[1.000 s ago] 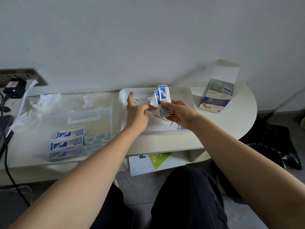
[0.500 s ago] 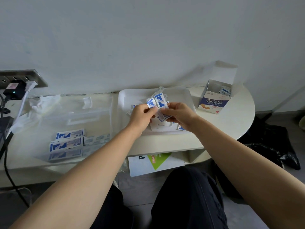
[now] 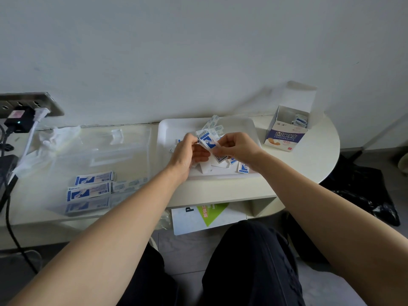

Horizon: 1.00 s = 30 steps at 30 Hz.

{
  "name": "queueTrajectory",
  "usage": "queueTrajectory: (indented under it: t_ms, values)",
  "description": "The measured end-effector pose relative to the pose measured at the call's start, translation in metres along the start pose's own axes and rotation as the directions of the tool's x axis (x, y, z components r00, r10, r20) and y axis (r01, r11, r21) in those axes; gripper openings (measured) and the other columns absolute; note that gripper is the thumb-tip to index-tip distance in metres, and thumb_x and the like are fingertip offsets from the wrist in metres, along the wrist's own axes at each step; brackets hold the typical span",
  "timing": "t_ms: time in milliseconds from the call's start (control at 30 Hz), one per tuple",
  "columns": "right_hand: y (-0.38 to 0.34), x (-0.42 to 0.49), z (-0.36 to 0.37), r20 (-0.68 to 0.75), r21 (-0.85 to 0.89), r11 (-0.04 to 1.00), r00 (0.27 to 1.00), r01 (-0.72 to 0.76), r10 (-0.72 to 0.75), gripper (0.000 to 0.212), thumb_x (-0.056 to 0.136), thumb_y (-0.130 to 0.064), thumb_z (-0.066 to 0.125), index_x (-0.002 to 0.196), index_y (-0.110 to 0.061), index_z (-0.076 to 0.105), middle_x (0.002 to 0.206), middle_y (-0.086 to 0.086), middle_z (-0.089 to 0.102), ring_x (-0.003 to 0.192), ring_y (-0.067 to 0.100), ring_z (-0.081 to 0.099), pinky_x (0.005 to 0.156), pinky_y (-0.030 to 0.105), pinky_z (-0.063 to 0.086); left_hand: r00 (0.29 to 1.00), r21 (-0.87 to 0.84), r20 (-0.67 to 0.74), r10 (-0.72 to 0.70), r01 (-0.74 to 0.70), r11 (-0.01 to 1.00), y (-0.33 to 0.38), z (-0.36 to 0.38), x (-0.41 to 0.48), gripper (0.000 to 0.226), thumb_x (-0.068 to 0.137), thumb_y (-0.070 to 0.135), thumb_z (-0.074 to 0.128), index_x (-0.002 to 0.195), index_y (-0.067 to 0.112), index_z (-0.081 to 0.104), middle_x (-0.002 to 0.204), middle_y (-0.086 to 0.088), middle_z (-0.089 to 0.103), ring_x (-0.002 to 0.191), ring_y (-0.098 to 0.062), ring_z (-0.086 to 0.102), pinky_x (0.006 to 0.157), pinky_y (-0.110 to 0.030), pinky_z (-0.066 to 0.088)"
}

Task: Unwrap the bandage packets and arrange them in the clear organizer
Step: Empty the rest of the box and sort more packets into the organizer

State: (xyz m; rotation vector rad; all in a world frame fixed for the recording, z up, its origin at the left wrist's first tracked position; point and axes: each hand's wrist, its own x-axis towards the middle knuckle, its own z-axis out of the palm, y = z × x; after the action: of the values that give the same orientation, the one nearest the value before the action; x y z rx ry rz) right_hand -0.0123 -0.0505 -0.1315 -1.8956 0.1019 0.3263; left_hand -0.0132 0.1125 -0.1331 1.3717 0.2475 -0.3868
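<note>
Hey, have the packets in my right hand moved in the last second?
Yes. The packets came down and toward you: their tops reached the tray's far rim, now they sit tilted over its middle.

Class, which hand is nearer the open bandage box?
Right. The right hand is left of the open bandage box; the left hand is farther left. Both grip bandage packets.

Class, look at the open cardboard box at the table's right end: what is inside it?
A few blue-and-white packets show at the top of the box. Its walls hide anything lower down.
</note>
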Motion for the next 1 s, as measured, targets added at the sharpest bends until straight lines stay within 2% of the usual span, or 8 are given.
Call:
queueTrajectory:
  t_ms: [133, 300, 400, 467, 567, 700, 867, 1000]
  values:
    - [-0.003, -0.006, -0.009, 0.012, -0.103, 0.995, 1.0, -0.011, 0.012, 0.034, 0.076, -0.016, 0.08, 0.103, -0.013, 0.06, 0.076, 0.01, 0.069, 0.07, 0.018, 0.064, 0.07, 0.034, 0.052, 0.99, 0.212, 0.066, 0.128, -0.139, 0.967, -0.009, -0.001, 0.002, 0.006, 0.09, 0.015, 0.062, 0.094, 0.012, 0.065, 0.078, -0.006, 0.067, 0.069, -0.017, 0.062, 0.062, -0.021, 0.053]
    - [0.0, -0.006, -0.021, -0.102, -0.233, 0.972, 0.995, -0.037, 0.014, 0.024, 0.091, -0.03, 0.062, 0.099, -0.008, 0.065, 0.091, 0.009, 0.071, 0.08, 0.022, 0.066, 0.071, 0.033, 0.056, 0.981, 0.31, -0.019, 0.192, -0.177, 0.934, -0.011, 0.01, 0.004, 0.008, 0.089, 0.009, 0.062, 0.097, 0.009, 0.065, 0.073, -0.004, 0.065, 0.059, -0.015, 0.059, 0.056, -0.024, 0.05]
    - [0.008, -0.004, -0.029, -0.187, -0.582, 0.81, 0.982, -0.077, -0.041, 0.03, 0.09, -0.025, 0.063, 0.115, -0.009, 0.06, 0.112, 0.008, 0.066, 0.099, 0.023, 0.062, 0.08, 0.032, 0.051, 0.974, 0.396, -0.091, 0.208, -0.156, 0.905, -0.014, 0.003, 0.009, 0.008, 0.085, 0.007, 0.061, 0.081, 0.015, 0.062, 0.069, -0.004, 0.063, 0.056, -0.015, 0.057, 0.056, -0.027, 0.05]
    - [0.012, -0.004, -0.024, -0.189, -0.662, 0.736, 0.982, -0.14, 0.017, 0.044, 0.088, -0.034, 0.065, 0.12, -0.005, 0.057, 0.114, 0.011, 0.064, 0.101, 0.026, 0.06, 0.082, 0.035, 0.05, 0.973, 0.414, -0.125, 0.196, -0.128, 0.901, -0.017, -0.002, 0.011, 0.005, 0.084, 0.007, 0.059, 0.082, 0.011, 0.062, 0.07, -0.006, 0.063, 0.055, -0.016, 0.057, 0.058, -0.028, 0.05]
    - [0.016, -0.002, -0.011, -0.252, -0.64, 0.74, 0.966, -0.209, 0.055, 0.046, 0.084, -0.045, 0.067, 0.105, -0.005, 0.06, 0.097, 0.009, 0.067, 0.089, 0.027, 0.063, 0.069, 0.034, 0.05, 0.976, 0.392, -0.129, 0.175, -0.112, 0.913, -0.018, -0.005, 0.012, 0.01, 0.084, 0.004, 0.058, 0.078, 0.012, 0.061, 0.068, -0.004, 0.061, 0.054, -0.017, 0.056, 0.058, -0.029, 0.05]
    - [0.023, 0.004, -0.009, -0.304, -0.585, 0.775, 0.951, -0.238, 0.063, 0.024, 0.08, -0.034, 0.074, 0.079, -0.014, 0.062, 0.078, 0.004, 0.064, 0.071, 0.02, 0.058, 0.051, 0.025, 0.039, 0.985, 0.396, -0.095, 0.145, -0.096, 0.913, -0.02, -0.004, 0.012, 0.009, 0.085, 0.005, 0.059, 0.09, 0.009, 0.064, 0.072, -0.004, 0.062, 0.054, -0.015, 0.056, 0.056, -0.027, 0.05]
    - [0.021, 0.005, -0.023, -0.352, -0.199, 0.976, 0.936, -0.092, 0.016, 0.023, 0.078, -0.027, 0.077, 0.088, -0.008, 0.068, 0.078, 0.005, 0.069, 0.068, 0.016, 0.06, 0.063, 0.031, 0.05, 0.987, 0.409, -0.105, 0.126, -0.073, 0.909, -0.023, -0.002, 0.017, 0.015, 0.084, 0.007, 0.061, 0.075, 0.019, 0.063, 0.072, -0.006, 0.066, 0.057, -0.02, 0.06, 0.065, -0.033, 0.054]
    - [0.009, -0.008, -0.021, -0.04, -0.042, 0.995, 0.996, -0.088, 0.086, 0.021, 0.077, -0.018, 0.079, 0.089, -0.01, 0.063, 0.068, 0.002, 0.065, 0.052, 0.009, 0.045, 0.05, 0.02, 0.036, 0.994, 0.319, -0.074, 0.08, -0.053, 0.946, -0.024, 0.007, 0.019, 0.007, 0.086, 0.006, 0.062, 0.085, 0.011, 0.066, 0.078, -0.011, 0.067, 0.059, -0.019, 0.062, 0.061, -0.031, 0.054]
